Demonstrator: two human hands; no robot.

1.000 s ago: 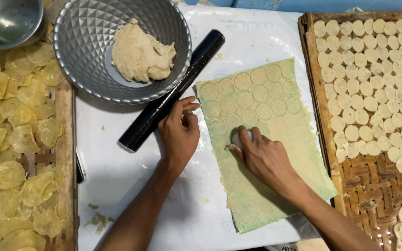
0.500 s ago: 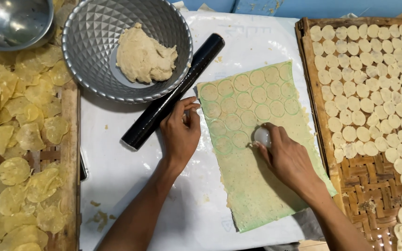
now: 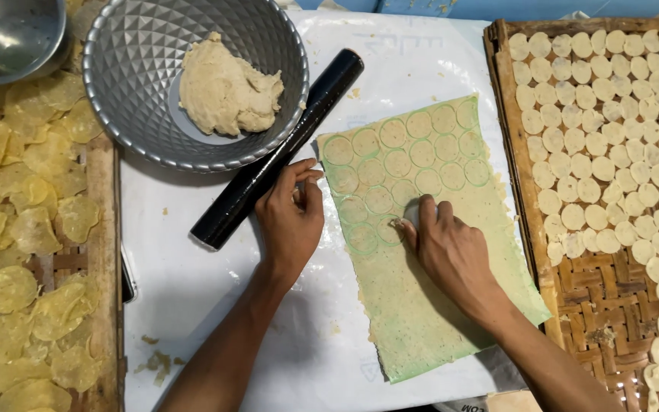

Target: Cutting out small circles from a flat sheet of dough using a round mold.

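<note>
Fig.: I see left hand [image 3: 291, 221] and right hand [image 3: 451, 255], both bare; forearms uncovered to frame edge, no sleeves, gloves, rings or wristwear showing.

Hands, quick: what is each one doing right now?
Left hand: open, fingers resting by the dough sheet edge.
Right hand: closed on a small round cutter, pressing the sheet.

Left hand [image 3: 291, 221] flat, palm down, fingers together; right hand [image 3: 451, 248] palm down, fingertips pressed; forearms converging.
</note>
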